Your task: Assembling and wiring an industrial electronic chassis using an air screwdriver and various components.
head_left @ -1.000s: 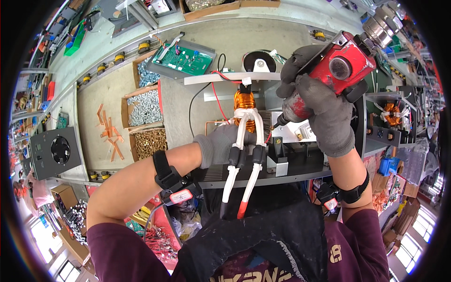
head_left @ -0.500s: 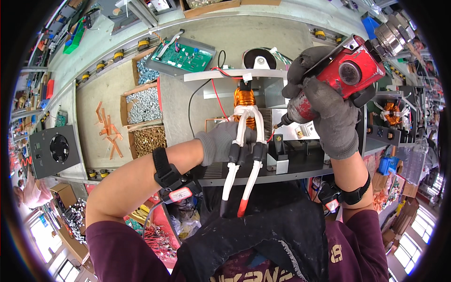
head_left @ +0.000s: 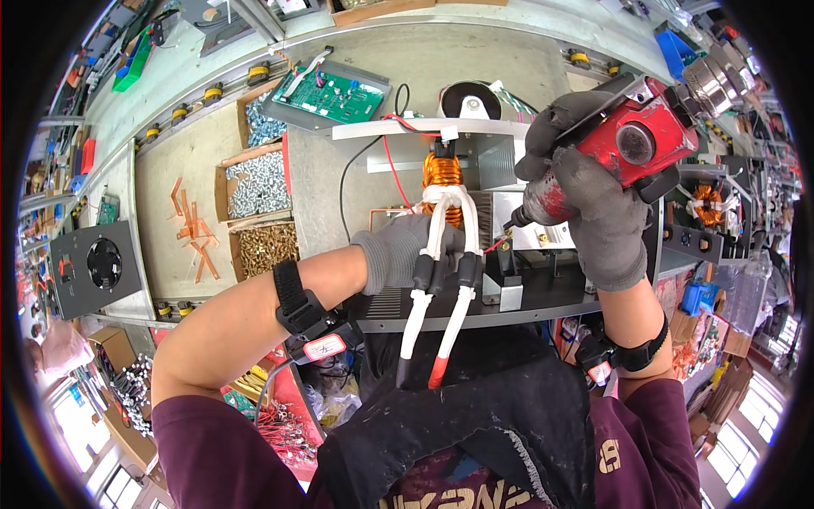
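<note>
Drill (head_left: 638,142) rightward, cables (head_left: 469,225) over left hand (head_left: 397,254)

Red tool (head_left: 638,142), orange coil (head_left: 443,172), white cables (head_left: 413,327)

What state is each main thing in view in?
Red power driver: held; running or not, unclear
Right gloved hand: closed around the driver
White-sleeved cables: draped over the black chassis's front edge
Left gloved hand: partly hidden by the cables; grip unclear
Copper-wound coil: uncovered
Silver-screw box: open, well filled
Green circuit board: component side up
Copper strips: lying loose
</note>
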Tool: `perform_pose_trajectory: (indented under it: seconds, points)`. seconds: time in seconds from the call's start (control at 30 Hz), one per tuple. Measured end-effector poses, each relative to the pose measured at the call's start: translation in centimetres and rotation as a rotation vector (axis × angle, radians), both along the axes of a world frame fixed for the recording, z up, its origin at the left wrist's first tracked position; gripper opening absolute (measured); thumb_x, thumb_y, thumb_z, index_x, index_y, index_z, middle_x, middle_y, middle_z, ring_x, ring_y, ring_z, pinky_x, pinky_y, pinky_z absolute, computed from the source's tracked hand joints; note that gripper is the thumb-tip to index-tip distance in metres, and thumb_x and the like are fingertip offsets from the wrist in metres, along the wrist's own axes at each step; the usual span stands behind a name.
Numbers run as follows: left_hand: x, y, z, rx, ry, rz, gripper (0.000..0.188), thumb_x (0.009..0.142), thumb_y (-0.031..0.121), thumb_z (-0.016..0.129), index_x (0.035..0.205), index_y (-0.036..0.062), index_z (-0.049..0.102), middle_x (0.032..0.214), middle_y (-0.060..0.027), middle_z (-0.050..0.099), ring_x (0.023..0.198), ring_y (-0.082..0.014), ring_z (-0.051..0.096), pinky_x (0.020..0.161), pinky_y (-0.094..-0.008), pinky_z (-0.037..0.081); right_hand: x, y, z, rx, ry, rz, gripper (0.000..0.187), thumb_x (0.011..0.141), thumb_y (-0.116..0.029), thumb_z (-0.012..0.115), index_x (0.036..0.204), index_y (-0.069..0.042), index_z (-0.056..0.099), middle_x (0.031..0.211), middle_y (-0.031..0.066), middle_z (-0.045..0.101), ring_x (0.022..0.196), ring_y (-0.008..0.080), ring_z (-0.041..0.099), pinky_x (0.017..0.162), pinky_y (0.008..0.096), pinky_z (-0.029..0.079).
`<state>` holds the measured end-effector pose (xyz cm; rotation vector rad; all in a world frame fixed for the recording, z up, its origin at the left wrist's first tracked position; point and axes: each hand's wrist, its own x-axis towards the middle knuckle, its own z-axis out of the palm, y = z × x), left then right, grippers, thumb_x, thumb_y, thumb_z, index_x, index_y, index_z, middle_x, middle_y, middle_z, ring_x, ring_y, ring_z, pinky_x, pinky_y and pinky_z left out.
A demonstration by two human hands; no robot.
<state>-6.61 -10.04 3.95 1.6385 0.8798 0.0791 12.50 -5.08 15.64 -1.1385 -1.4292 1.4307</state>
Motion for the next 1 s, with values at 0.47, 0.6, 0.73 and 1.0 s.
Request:
perform_pose_trajectory:
  seconds: [0.47, 0.6, 0.73, 1.0]
  points:
    - [0.3, -0.2, 0.5, 0.027, -0.021, 0.039, 0.017, 0.068, 0.008, 0.054, 0.08, 0.0066, 0.066, 0.063, -0.006, 0.06, 0.057, -0.0154, 0.058, 0.051, -0.0284, 0.046, 1.9, -0.8, -0.3, 0.092, 0.202, -0.072, 0.039, 0.075, -0.02, 0.064, 0.107, -0.003, 0.051, 0.087, 0.0112, 0.057, 0.072, 0.0189, 0.058, 0.067, 0.0335, 0.05]
    - [0.4, 0.0, 1.1, -0.063, -0.031, 0.06, 0.016, 0.067, 0.009, 0.054, 0.078, 0.0065, 0.065, 0.061, -0.005, 0.059, 0.054, -0.0149, 0.057, 0.049, -0.0287, 0.046, 2.1, -0.9, -0.4, 0.056, 0.238, -0.061, 0.037, 0.076, -0.02, 0.065, 0.107, -0.003, 0.051, 0.087, 0.0107, 0.056, 0.073, 0.0186, 0.057, 0.068, 0.034, 0.05]
    - [0.4, 0.0, 1.5, 0.038, -0.034, 0.047, 0.015, 0.067, 0.009, 0.054, 0.076, 0.0061, 0.065, 0.06, -0.0051, 0.059, 0.052, -0.0149, 0.057, 0.048, -0.0291, 0.046, 2.1, -1.1, -0.4, 0.026, 0.224, -0.05, 0.038, 0.076, -0.02, 0.065, 0.107, -0.004, 0.051, 0.088, 0.0104, 0.056, 0.073, 0.0185, 0.057, 0.069, 0.0343, 0.049]
    - [0.4, 0.2, 1.5, -0.008, -0.001, 0.049, 0.015, 0.068, 0.008, 0.054, 0.077, 0.0059, 0.065, 0.062, -0.0059, 0.061, 0.054, -0.0148, 0.059, 0.048, -0.0288, 0.046, 2.0, -1.2, -0.3, 0.078, 0.157, -0.022, 0.039, 0.076, -0.022, 0.066, 0.107, -0.004, 0.05, 0.088, 0.0105, 0.056, 0.074, 0.0194, 0.057, 0.066, 0.0339, 0.049]
